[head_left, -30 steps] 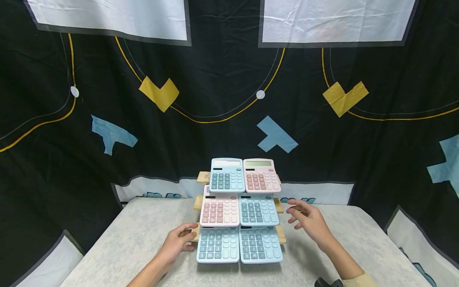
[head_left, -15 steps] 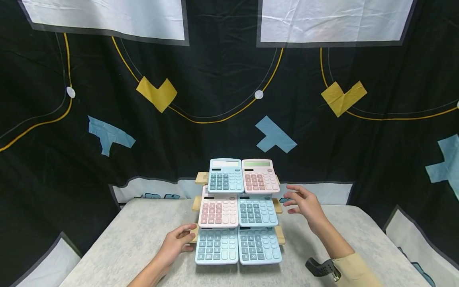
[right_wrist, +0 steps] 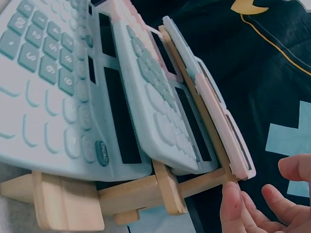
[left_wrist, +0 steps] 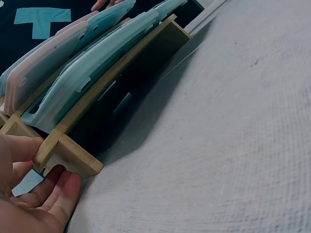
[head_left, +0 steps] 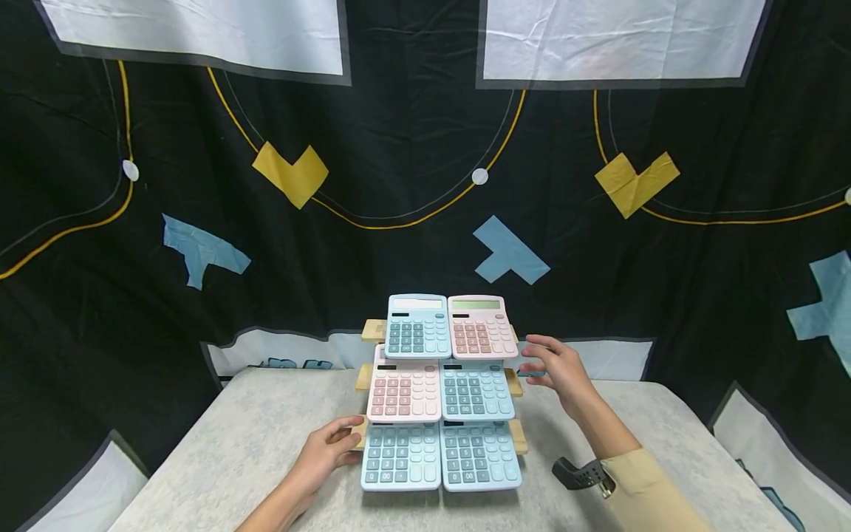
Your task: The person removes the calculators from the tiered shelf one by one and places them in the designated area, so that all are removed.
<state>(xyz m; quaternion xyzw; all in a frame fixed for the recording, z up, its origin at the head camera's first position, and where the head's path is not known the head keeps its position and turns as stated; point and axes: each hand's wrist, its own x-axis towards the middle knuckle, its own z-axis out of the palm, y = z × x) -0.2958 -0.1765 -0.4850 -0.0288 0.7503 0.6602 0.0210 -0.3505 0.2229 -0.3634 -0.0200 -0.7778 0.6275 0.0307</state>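
Observation:
A tiered wooden rack holds several calculators in three rows. On top are a blue calculator and a pink calculator. The middle row has a pink one on the left and a blue calculator on the right; the bottom pair is blue. My left hand holds the rack's lower left end, thumb on one side of the wood and fingers beneath. Beside the upper right end, my right hand has its fingers spread and loosely bent. In the right wrist view a fingertip meets or nearly meets the top slat's end.
The rack stands on a pale mottled table. Behind hangs a dark cloth with yellow and blue tape pieces. A dark strap sits at my right sleeve.
My right hand has moved up and slightly left, from beside the middle row to the upper right end of the rack. The left hand stays at the lower left end.

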